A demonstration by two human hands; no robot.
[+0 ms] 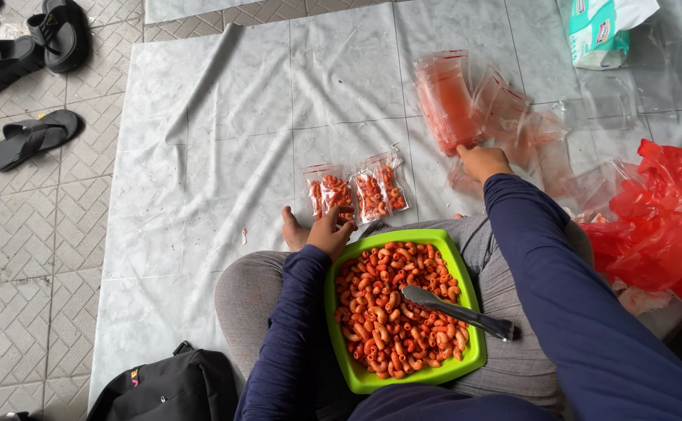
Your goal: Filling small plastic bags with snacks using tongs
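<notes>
A green square tray point(364, 380) full of orange-red curled snack pieces rests on my lap, with a metal spoon point(456, 311) lying in it. My left hand point(328, 231) reaches forward and rests its fingers on a small filled clear bag point(338, 192) on the plastic sheet. Two more filled bags point(380, 191) lie beside it. My right hand point(481, 162) stretches out to a stack of empty clear bags point(448, 101), fingers touching its near edge.
A grey plastic sheet point(224, 132) covers the tiled floor. Red plastic bag point(660, 222) at right, a white and green packet point(600, 31) far right. Black sandals point(33, 47) at upper left, black backpack point(169, 386) at bottom left. My bare foot point(293, 230) shows ahead.
</notes>
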